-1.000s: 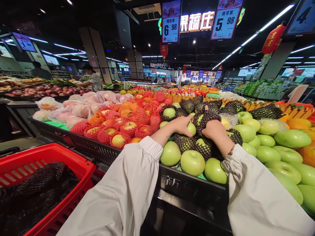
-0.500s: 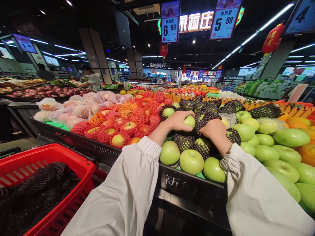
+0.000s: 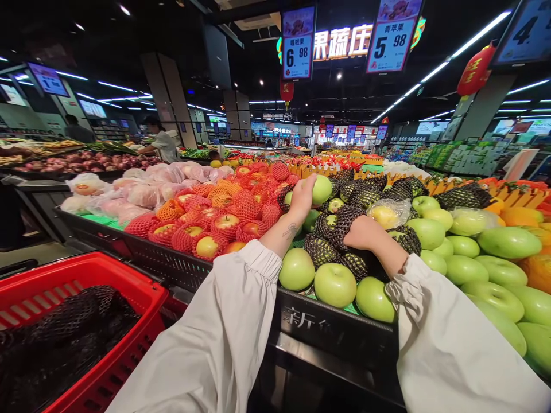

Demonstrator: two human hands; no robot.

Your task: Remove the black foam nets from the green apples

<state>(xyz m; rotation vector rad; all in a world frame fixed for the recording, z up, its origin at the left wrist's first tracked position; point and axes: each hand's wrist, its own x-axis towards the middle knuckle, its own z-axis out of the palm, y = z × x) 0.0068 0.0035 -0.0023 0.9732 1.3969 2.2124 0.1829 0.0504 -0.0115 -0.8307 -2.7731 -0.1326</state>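
My left hand [image 3: 302,196] is wrapped round a bare green apple [image 3: 322,189], lifted a little above the pile at the back of the bin. Lower and to the right, my right hand [image 3: 365,233] is closed on a black foam net sleeve [image 3: 344,222]; whether any fruit sits inside it, I cannot tell. Around both hands lie green apples in similar black nets. Several bare green apples [image 3: 335,284] line the front of the black bin [image 3: 340,330].
Apples in red nets [image 3: 224,221] fill the left side, with bagged fruit [image 3: 146,189] beyond. Larger green fruit [image 3: 495,268] is heaped at right. A red basket [image 3: 148,298] holding black netting stands at lower left. Another person [image 3: 166,143] is at the far left.
My left hand has moved up and left with the green apple, away from the net. My right hand has shifted slightly left and down, still gripping the black net.
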